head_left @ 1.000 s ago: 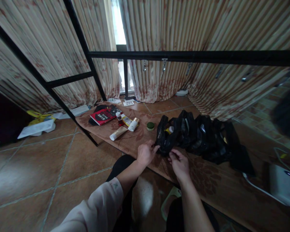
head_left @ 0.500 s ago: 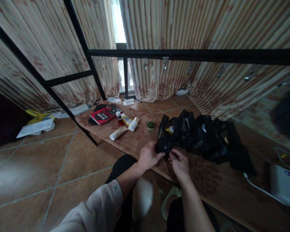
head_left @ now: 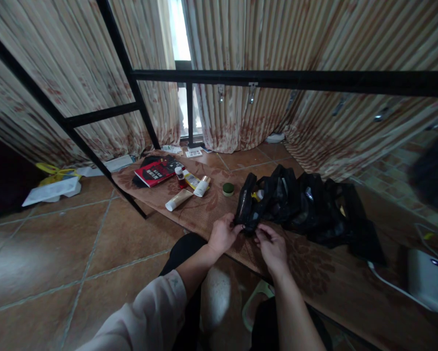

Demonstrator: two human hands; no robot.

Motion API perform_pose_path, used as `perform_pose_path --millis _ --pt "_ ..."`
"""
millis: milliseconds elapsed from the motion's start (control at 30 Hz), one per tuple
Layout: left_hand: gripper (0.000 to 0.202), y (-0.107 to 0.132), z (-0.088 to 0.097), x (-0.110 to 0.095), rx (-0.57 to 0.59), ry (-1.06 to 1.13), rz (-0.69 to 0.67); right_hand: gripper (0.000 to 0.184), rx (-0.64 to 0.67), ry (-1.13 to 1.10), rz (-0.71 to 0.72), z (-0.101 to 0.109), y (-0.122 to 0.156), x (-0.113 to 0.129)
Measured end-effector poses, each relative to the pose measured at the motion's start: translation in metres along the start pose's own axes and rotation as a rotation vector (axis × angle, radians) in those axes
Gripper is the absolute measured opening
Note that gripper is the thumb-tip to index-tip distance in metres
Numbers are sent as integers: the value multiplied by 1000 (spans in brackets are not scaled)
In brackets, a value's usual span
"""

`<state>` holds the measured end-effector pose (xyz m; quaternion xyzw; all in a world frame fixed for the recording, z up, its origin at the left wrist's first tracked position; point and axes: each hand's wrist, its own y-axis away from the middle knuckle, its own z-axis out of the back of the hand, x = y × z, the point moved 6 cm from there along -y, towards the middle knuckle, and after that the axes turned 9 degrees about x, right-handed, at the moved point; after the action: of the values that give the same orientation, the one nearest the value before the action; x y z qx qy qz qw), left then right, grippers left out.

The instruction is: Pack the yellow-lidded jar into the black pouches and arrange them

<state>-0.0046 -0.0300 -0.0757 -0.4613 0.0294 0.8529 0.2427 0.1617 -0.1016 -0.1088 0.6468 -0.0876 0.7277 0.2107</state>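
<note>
A black mesh organizer (head_left: 290,202) with several compartments lies along the cloth-covered bench in front of me, small items showing inside it. My left hand (head_left: 223,234) pinches the near corner of its left end, thumb against the black fabric. On the other side of that corner, my right hand (head_left: 273,246) has its fingertips closed on the edge. A yellow-and-white item (head_left: 257,195) shows in the leftmost compartment. Just left of the organizer stands a small round tin with a dark green top (head_left: 228,189), touched by neither hand.
Left on the bench are a cream tube (head_left: 178,200), a white tube with gold cap (head_left: 202,186), a small red bottle (head_left: 180,178) and a red book (head_left: 158,171). A white device (head_left: 430,280) with a cable lies right. A black metal frame (head_left: 277,80) crosses above the bench.
My left thumb and the organizer's near corner have shifted slightly upward. Both hands stay at the same end, and the other items on the bench have not moved.
</note>
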Motion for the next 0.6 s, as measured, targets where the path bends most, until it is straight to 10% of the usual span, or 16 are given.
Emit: perform_pose_path --millis 600 --pt "30 8 1 -7 11 34 -77 43 -3 -7 -12 1 1 -2"
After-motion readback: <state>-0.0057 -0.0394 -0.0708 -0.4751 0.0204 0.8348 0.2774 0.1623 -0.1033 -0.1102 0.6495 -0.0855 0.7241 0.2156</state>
